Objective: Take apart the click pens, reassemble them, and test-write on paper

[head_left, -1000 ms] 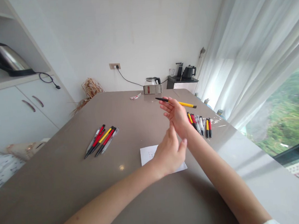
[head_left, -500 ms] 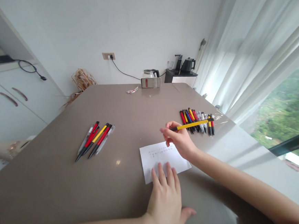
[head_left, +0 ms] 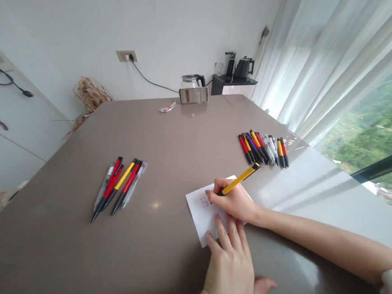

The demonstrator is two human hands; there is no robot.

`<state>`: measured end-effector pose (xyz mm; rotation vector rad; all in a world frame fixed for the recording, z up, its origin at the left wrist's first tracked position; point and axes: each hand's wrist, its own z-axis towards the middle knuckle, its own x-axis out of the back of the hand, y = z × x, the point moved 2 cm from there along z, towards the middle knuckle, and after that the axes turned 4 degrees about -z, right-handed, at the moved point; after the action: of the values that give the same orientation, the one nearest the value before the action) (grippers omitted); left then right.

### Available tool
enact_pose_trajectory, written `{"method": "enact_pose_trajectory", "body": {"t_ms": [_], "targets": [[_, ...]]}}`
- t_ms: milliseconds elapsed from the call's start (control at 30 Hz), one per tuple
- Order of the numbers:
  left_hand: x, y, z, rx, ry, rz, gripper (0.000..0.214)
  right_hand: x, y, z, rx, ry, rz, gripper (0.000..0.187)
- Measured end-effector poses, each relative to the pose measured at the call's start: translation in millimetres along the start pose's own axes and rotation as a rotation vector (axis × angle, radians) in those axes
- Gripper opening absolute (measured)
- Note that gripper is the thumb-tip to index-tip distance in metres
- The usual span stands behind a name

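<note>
My right hand (head_left: 234, 201) is closed around a yellow pen (head_left: 241, 179) with black ends. Its tip points down at the white paper (head_left: 202, 223), beside small handwritten marks in the paper's upper part. My left hand (head_left: 229, 257) lies flat with fingers spread, fingertips on the paper's lower edge. Left of the paper is a group of pens (head_left: 119, 184) in red, yellow and clear, lying side by side. A larger row of pens (head_left: 262, 148) in red, yellow, blue and clear lies to the right, beyond my right hand.
At the table's (head_left: 157, 136) far edge a phone-like rectangular object (head_left: 194, 96) leans before a glass pot (head_left: 190, 80). A crumpled red-and-white wrapper (head_left: 167, 108) lies left of it. A dark kettle (head_left: 243, 67) stands on a side cabinet behind; a curtained window is at right.
My right hand has lowered the yellow pen from above the paper to its surface. The paper has turned slightly, with my left hand still on it. The camera view has shifted.
</note>
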<state>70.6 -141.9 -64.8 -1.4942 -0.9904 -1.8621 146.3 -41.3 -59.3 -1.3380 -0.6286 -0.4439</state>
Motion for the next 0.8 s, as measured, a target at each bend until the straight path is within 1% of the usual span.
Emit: {"method": "enact_pose_trajectory", "body": {"t_ms": [200,333,467,800], "targets": [[0.9,-0.7,0.5,-0.016,-0.008,-0.013,0.081,-0.7,2.5,0.1,-0.023,0.021,-0.051,0.021],[1.4,-1.2,1.4,-0.044,-0.004,0.03,0.08,-0.9,5.5,2.2,-0.028,0.033,-0.06,0.02],[3.6,-0.5,1.2,-0.055,0.008,0.061,0.082,-0.9,7.4,3.8,-0.027,0.018,-0.042,0.02],[7.7,-1.6,2.1,-0.025,-0.008,0.034,0.077,0.6,5.0,4.9,-0.021,0.021,-0.036,0.018]]}}
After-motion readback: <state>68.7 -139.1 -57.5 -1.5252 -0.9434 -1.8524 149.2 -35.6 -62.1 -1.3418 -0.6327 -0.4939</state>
